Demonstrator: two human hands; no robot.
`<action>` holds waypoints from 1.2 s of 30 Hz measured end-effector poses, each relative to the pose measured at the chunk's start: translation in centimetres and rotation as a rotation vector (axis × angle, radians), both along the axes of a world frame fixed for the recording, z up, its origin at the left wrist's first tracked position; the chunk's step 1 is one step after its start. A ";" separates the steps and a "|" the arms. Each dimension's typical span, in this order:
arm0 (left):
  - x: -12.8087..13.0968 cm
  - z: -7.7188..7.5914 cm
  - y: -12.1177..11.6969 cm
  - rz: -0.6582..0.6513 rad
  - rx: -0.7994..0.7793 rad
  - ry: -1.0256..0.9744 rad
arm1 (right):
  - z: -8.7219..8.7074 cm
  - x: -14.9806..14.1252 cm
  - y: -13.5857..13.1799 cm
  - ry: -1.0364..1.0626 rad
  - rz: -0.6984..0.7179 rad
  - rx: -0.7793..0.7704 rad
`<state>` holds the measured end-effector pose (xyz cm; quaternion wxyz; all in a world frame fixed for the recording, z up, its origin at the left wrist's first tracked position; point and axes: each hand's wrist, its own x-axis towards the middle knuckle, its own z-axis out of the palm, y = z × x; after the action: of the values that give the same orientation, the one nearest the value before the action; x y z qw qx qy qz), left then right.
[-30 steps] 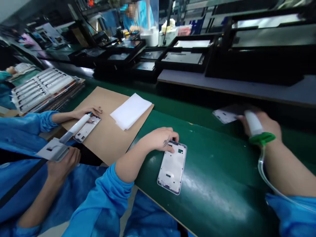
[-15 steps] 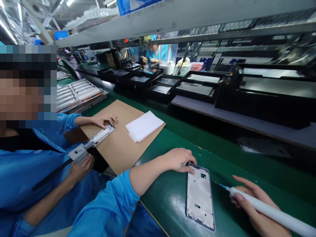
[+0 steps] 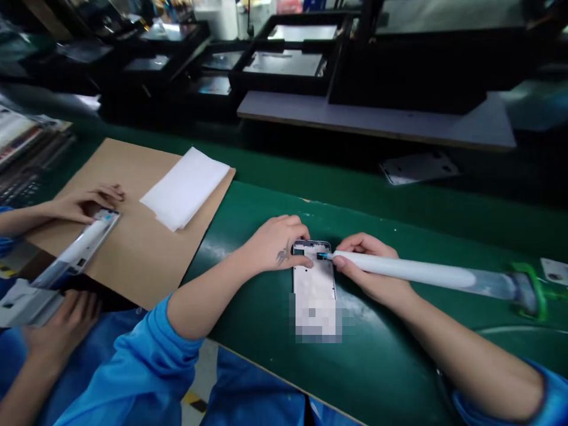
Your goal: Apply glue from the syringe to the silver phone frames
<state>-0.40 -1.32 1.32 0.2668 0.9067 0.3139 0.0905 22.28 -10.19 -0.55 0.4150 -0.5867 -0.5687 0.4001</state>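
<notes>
A pale phone frame (image 3: 315, 290) lies on the green bench top, its lower end blurred out. My left hand (image 3: 284, 244) grips the frame's upper left edge, thumb on its face and fingers behind the top. In my right hand (image 3: 368, 260) is a large dispensing syringe (image 3: 412, 269) filled with white, held near its tip between thumb and fingers. Its blue needle points left over the upper part of the frame; whether it touches cannot be made out. The syringe's far end carries a green fitting (image 3: 528, 293).
At left, a co-worker's hands (image 3: 75, 204) work on another phone frame (image 3: 95, 239) with a syringe over brown cardboard (image 3: 146, 254). White paper (image 3: 186, 186) lies on it. Black trays (image 3: 288, 59) and a grey shelf board (image 3: 373, 121) stand behind; another phone plate (image 3: 419, 167) lies below.
The view has swung right and down. My right hand has brought the syringe left, so its needle, earlier apart from the phone frame, is now over it. My left hand still grips the frame.
</notes>
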 end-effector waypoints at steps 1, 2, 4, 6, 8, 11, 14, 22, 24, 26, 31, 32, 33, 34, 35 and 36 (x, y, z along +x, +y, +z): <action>0.1 0.0 0.0 0.000 -0.012 0.004 | 0.1 0.0 0.1 -0.035 0.010 0.007; 0.2 0.1 -0.1 -0.001 -0.022 0.011 | 0.2 0.1 0.2 -0.058 0.017 0.009; 0.4 0.1 -0.2 -0.007 -0.023 0.023 | 0.5 0.0 0.4 -0.083 0.032 0.006; 0.7 0.0 -0.5 -0.012 -0.013 0.032 | 0.9 -0.2 0.6 -0.109 0.046 0.007; 0.9 0.0 -0.7 -0.011 -0.008 0.031 | 1.2 -0.4 0.6 -0.141 0.049 0.006; 1.1 0.0 -0.8 -0.001 -0.026 0.027 | 1.1 -0.3 0.5 -0.153 0.024 -0.006; 1.1 -0.2 -0.3 0.009 -0.042 0.024 | 0.7 0.0 0.8 -0.138 0.018 -0.023; 1.2 -0.6 0.9 0.025 -0.053 0.028 | 0.0 0.0 2.5 -0.153 0.077 -0.045; 1.2 -0.6 0.9 0.022 -0.052 0.023 | 0.0 0.0 2.4 -0.163 0.080 -0.032; 1.2 -0.6 0.8 0.018 -0.052 0.017 | 0.0 0.0 2.3 -0.165 0.082 -0.013; 1.2 -0.7 0.9 0.013 -0.052 0.001 | 0.0 -0.1 2.4 -0.167 0.080 0.018; 1.1 -0.7 0.9 0.012 -0.051 -0.002 | 0.0 -0.1 2.4 -0.173 0.080 0.016; 1.1 -0.7 0.9 0.013 -0.049 -0.002 | 0.0 -0.1 2.4 -0.178 0.081 0.015; 1.1 -0.7 0.9 0.014 -0.048 0.002 | 0.0 -0.1 2.5 -0.178 0.085 0.014; 1.1 -0.7 0.9 0.016 -0.048 0.010 | 0.1 -0.1 2.5 -0.175 0.090 0.012; 1.1 -0.7 0.9 0.018 -0.048 0.018 | 0.1 -0.1 2.5 -0.173 0.096 0.012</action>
<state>0.74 -0.40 0.57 0.2848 0.8980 0.3263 0.0774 22.21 -7.71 -0.48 0.3482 -0.5888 -0.6321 0.3641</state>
